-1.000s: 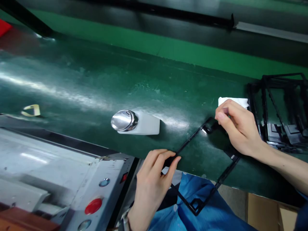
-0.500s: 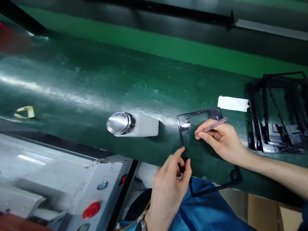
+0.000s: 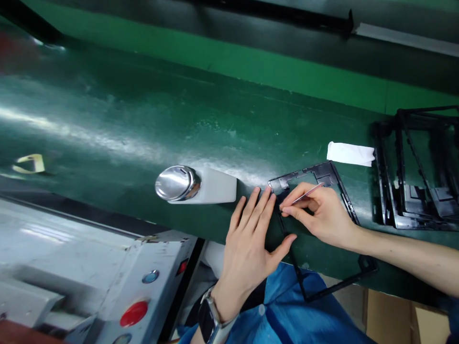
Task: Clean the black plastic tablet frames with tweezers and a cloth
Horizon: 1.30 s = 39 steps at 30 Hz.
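- Now the left hand (image 3: pixel 251 239) lies flattened, its four fingers extended and slightly apart and the thumb splayed wide; half a second ago its fingers were curled at the rail.
- Its fingertips reach the upper-left corner of the black frame (image 3: pixel 342 191); how hard they press cannot be told.
- The right hand (image 3: pixel 324 212) has crossed from the frame's opening to the left rail, beside the left index finger, with thumb and fingers pinching a slim tool (image 3: pixel 307 192).
- The frame sits slightly turned from its earlier angle, upper part on the green bench (image 3: pixel 107 119), lower end jutting past the edge above the blue garment (image 3: pixel 278 296).
- Both hands now meeting at one rail suggests steadying plus fine tool work there, though the tool's tip is hidden.
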### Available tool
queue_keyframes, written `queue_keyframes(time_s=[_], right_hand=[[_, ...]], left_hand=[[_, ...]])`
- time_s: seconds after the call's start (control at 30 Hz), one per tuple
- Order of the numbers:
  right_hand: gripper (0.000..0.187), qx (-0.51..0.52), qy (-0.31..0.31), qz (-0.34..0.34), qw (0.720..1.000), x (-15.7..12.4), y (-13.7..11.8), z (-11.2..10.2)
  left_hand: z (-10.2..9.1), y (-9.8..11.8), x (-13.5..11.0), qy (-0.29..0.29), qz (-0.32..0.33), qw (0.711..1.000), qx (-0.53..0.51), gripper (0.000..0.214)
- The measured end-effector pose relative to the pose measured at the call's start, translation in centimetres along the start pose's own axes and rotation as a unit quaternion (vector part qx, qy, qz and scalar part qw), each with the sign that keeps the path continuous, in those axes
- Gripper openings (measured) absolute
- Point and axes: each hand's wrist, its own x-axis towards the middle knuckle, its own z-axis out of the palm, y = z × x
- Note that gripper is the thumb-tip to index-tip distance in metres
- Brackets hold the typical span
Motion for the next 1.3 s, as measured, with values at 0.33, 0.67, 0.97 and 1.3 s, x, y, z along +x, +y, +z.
queue_keyframes(time_s=[0.33, 0.67, 0.97, 1.3], right_hand=[[0.009, -0.061, 0.003, -0.026, 0.998, -0.34, 0.0, 0.32], [0.012, -0.018, 0.003, -0.005, 1.0, -0.13, -0.15, 0.5], [0.015, -0.086, 0.0, -0.024, 0.996, -0.03, -0.04, 0.26], [0.013, -0.046, 0.002, 0.003, 0.999, -0.25, -0.04, 0.27]], left_hand=[[-0.07, -0.05, 0.17, -0.02, 0.007, 1.0, 0.02, 0.077], [-0.03, -0.05, 0.04, -0.042, 0.007, 0.998, 0.036, 0.077], [-0.07, 0.08, 0.12, -0.03, 0.003, 0.999, 0.041, 0.074], [-0.06, 0.13, 0.18, -0.035, -0.003, 0.998, 0.045, 0.073]])
